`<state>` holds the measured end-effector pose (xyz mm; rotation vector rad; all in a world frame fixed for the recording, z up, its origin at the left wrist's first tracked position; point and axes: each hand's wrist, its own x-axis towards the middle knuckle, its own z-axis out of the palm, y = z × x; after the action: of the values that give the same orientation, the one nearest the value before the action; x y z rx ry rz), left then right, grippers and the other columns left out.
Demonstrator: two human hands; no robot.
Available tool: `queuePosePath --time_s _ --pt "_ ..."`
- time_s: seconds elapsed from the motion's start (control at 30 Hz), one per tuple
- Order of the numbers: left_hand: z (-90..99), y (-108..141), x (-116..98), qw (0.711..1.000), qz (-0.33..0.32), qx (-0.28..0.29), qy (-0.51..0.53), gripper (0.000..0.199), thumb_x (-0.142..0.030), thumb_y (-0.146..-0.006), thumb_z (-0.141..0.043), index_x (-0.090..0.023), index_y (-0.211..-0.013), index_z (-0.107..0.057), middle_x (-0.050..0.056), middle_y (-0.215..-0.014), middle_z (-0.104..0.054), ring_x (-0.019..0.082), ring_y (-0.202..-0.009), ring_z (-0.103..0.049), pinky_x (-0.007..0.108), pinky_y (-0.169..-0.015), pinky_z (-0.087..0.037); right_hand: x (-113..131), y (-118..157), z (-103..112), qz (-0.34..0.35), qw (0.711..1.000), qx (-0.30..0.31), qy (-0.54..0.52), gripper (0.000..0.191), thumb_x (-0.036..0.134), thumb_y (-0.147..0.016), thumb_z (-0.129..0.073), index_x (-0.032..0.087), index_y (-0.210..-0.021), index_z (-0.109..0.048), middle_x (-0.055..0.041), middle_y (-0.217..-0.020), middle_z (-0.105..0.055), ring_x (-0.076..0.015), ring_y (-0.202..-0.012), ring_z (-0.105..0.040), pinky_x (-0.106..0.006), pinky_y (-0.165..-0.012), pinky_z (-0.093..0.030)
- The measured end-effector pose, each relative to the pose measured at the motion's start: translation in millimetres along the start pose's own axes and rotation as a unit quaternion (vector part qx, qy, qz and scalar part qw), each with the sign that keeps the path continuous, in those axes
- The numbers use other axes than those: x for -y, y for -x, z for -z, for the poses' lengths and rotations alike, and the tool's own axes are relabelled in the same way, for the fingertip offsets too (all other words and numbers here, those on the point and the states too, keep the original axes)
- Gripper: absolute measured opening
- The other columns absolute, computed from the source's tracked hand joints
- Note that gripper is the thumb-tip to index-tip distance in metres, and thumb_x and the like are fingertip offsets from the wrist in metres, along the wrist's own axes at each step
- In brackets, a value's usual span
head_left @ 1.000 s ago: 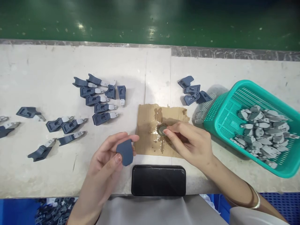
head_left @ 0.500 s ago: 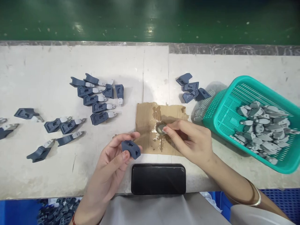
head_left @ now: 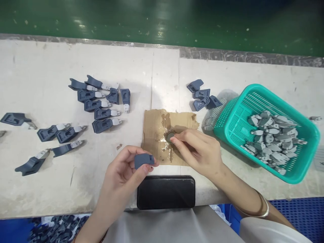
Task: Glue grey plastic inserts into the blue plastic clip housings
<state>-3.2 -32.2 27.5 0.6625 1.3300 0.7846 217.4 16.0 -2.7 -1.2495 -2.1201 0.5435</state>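
Observation:
My left hand (head_left: 126, 175) is closed around a dark blue-grey plastic part (head_left: 143, 160), held between thumb and fingers with a smooth face up. My right hand (head_left: 199, 152) is pinched at the rim of a small round cap (head_left: 170, 136) with a grey surface inside. Whatever lies between those fingertips is mostly hidden. Under the cap is a piece of brown cardboard (head_left: 153, 131) with wet, shiny streaks around it. A black phone (head_left: 166, 192) lies just below both hands.
At right stands a green basket (head_left: 231, 133) of light grey parts (head_left: 274, 141). Several loose blue-grey parts (head_left: 201, 94) lie behind the cardboard. Joined blue-grey and light grey pieces (head_left: 102, 125) are spread at left. Below the table edge, a blue bin holds more dark parts (head_left: 58, 229).
The blue-grey part has been turned in my left hand, from its hollowed side to a smooth face. My right fingertips stay at the cap. The whole view has shifted slightly.

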Motion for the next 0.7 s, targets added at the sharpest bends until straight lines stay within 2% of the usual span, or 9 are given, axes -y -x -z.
queuePosePath --time_s 0.07,0.13,0.27,0.37,0.43,0.5,0.6,0.7 --pt "0.7 2 1 0.995 -0.053 0.012 -0.081 0.017 -0.040 -0.096 -0.069 -0.024 -0.101 -0.069 0.004 -0.094 -0.073 0.020 -0.094 -0.070 0.027 -0.081 -0.055 0 0 0 0.006 1.000 -0.002 0.010 0.024 0.017 -0.101 -0.058 0.022 -0.077 -0.058 -0.0016 -0.071 -0.066 -0.0138 -0.065 -0.062 -0.025 -0.062 -0.049" --pt "0.9 1 1 0.990 -0.071 0.033 -0.115 0.020 -0.041 -0.101 -0.061 -0.026 -0.111 -0.068 0.003 -0.096 -0.072 0.019 -0.092 -0.068 0.027 -0.079 -0.053 -1 0 0 0.017 1.000 0.002 0.020 0.024 0.016 -0.100 -0.059 0.022 -0.078 -0.057 -0.0020 -0.071 -0.066 -0.0138 -0.065 -0.062 -0.025 -0.062 -0.049" --pt "-1.6 -4 0 0.996 0.026 0.087 -0.025 0.032 -0.050 -0.106 -0.046 -0.024 -0.111 -0.065 0.001 -0.084 -0.061 0.015 -0.069 -0.058 0.028 -0.063 -0.045 -2 1 -1 0.031 0.999 0.003 0.036 0.024 0.016 -0.100 -0.059 0.022 -0.077 -0.057 -0.0024 -0.071 -0.067 -0.0141 -0.065 -0.062 -0.026 -0.062 -0.050" --pt "-4.3 -7 0 0.988 0.064 0.139 0.019 0.035 -0.057 -0.101 -0.053 -0.024 -0.111 -0.060 0.000 -0.082 -0.053 0.014 -0.063 -0.050 0.029 -0.060 -0.041 -1 1 -1 0.013 1.000 0.002 0.021 0.025 0.017 -0.100 -0.058 0.022 -0.075 -0.058 -0.0022 -0.072 -0.069 -0.0140 -0.065 -0.063 -0.026 -0.062 -0.050" --pt "-6.1 -8 1 0.989 0.052 0.133 -0.022 0.032 -0.053 -0.099 -0.058 -0.027 -0.117 -0.055 0.000 -0.088 -0.054 0.012 -0.063 -0.046 0.029 -0.062 -0.040 2 1 1 -0.031 0.999 -0.017 -0.021 0.023 0.018 -0.099 -0.061 0.022 -0.076 -0.061 -0.0012 -0.070 -0.069 -0.0131 -0.062 -0.062 -0.026 -0.058 -0.049" --pt "-7.6 -9 1 0.988 0.024 0.117 -0.099 0.024 -0.048 -0.102 -0.054 -0.027 -0.115 -0.052 -0.001 -0.089 -0.053 0.013 -0.065 -0.044 0.028 -0.063 -0.039 5 1 3 -0.105 0.990 -0.045 -0.088 0.022 0.021 -0.097 -0.066 0.022 -0.075 -0.063 0.0003 -0.066 -0.068 -0.0122 -0.058 -0.060 -0.025 -0.053 -0.046" --pt "-8.7 -13 2 0.972 -0.042 0.137 -0.185 0.023 -0.045 -0.106 -0.045 -0.024 -0.103 -0.055 -0.002 -0.078 -0.050 0.014 -0.067 -0.044 0.028 -0.063 -0.036 9 0 5 -0.206 0.951 -0.063 -0.220 0.022 0.026 -0.096 -0.070 0.022 -0.075 -0.065 0.0013 -0.063 -0.066 -0.0117 -0.055 -0.059 -0.025 -0.051 -0.046" --pt "-8.5 -19 4 0.963 -0.077 0.157 -0.208 0.024 -0.042 -0.107 -0.044 -0.023 -0.102 -0.058 -0.002 -0.077 -0.051 0.014 -0.066 -0.044 0.027 -0.061 -0.035 12 -2 5 -0.246 0.905 -0.054 -0.343 0.020 0.026 -0.094 -0.072 0.021 -0.076 -0.066 0.0029 -0.061 -0.065 -0.0096 -0.052 -0.058 -0.022 -0.048 -0.045"
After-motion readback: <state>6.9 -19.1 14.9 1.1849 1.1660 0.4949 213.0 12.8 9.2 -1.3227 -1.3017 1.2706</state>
